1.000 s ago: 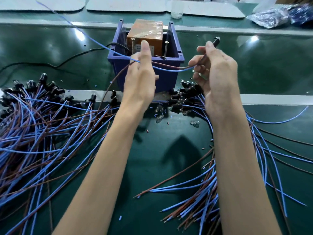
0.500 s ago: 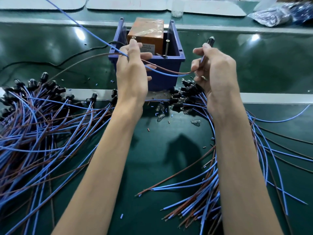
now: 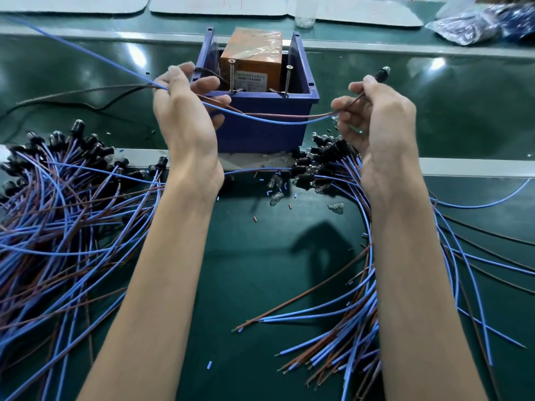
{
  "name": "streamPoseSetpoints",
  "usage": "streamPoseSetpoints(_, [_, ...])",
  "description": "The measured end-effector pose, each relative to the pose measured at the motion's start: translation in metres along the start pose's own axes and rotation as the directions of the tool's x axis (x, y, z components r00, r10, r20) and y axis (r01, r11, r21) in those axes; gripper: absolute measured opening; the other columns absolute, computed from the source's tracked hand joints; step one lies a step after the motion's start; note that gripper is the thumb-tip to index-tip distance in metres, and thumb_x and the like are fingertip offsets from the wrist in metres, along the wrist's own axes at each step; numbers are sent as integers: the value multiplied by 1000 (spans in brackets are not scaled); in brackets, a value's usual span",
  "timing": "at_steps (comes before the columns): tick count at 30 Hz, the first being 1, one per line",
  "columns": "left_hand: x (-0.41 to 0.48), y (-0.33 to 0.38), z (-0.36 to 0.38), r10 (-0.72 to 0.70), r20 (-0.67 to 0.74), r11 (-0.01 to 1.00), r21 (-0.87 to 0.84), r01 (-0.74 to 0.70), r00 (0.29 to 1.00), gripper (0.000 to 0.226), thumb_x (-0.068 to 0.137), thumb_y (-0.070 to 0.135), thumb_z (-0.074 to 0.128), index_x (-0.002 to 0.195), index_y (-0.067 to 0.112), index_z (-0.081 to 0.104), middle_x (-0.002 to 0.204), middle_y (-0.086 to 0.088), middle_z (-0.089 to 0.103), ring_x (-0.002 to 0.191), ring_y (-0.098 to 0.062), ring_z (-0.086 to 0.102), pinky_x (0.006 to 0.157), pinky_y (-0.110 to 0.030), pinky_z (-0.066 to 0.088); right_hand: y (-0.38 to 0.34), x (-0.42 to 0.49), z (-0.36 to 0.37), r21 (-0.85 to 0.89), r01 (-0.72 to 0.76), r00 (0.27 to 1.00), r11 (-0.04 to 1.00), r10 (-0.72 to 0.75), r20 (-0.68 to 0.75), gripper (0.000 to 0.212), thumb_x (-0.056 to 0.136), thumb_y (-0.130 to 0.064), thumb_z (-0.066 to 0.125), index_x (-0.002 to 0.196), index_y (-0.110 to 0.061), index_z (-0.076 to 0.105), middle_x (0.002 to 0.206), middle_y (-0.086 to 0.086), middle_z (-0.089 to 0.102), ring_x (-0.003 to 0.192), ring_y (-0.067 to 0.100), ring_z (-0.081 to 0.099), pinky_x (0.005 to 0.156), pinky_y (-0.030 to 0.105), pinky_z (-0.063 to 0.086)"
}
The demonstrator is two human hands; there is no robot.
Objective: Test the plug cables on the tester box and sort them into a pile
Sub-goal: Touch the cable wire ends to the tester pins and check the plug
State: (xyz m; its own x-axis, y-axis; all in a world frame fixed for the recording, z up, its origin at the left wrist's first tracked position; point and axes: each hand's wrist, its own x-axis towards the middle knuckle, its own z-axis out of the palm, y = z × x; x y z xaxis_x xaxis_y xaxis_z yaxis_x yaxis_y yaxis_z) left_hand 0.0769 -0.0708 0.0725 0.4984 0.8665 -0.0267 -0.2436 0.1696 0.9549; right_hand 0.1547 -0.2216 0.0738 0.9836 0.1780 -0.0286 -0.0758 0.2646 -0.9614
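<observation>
Pinching the blue-and-brown wires of a black-plugged cable [image 3: 275, 118] that sags between both hands, the left hand [image 3: 185, 123] has drawn leftward off the blue plastic tester box [image 3: 260, 134] near the far edge of the green counter [image 3: 260, 270], while the right hand [image 3: 376, 117] grips its plug end, so testing seems done and the left-edge pile [image 3: 72, 212] is next.

White mats [image 3: 217, 7], clear cup [image 3: 304, 17] and plastic bag [image 3: 477, 24] at the far edge
</observation>
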Motion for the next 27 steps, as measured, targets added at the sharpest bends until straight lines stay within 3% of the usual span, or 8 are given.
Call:
streamPoseSetpoints(12, [6, 5, -5, -9, -43, 991, -131, 3, 999, 31, 106, 22, 24, 92, 18, 51, 63, 7, 56, 48, -6, 51, 55, -19, 39, 3, 1, 0, -31, 7, 999, 999, -8, -35, 21, 100, -21, 43, 86, -14, 56, 52, -7, 59, 50, 6, 45, 51, 17, 42])
streamPoseSetpoints(19, [6, 9, -8, -114, -4, 951, -289, 108, 993, 38, 106, 27, 27, 83, 19, 56, 54, 11, 54, 51, -4, 50, 56, -17, 40, 4, 3, -2, -6, -2, 999, 1000, 2, -43, 24, 100, -23, 44, 81, -16, 58, 60, -7, 63, 57, 6, 54, 54, 17, 47])
streamPoseSetpoints(24, [2, 10, -6, -143, 130, 920, -348, 180, 981, 38, 106, 28, 26, 82, 17, 53, 53, 9, 46, 49, -6, 42, 52, -18, 35, 2, 1, -1, 75, 6, 1000, 997, -4, -23, 23, 103, -25, 38, 87, -16, 52, 56, -6, 63, 54, 10, 63, 54, 21, 50])
streamPoseSetpoints(27, [-4, 8, 0, -126, 258, 950, -247, 191, 958, 37, 106, 26, 26, 82, 16, 52, 50, 10, 44, 46, -5, 38, 50, -18, 32, 2, 0, 0, 59, 46, 999, 997, -45, -26, 22, 105, -29, 33, 93, -20, 50, 54, -6, 55, 51, 10, 57, 52, 21, 47])
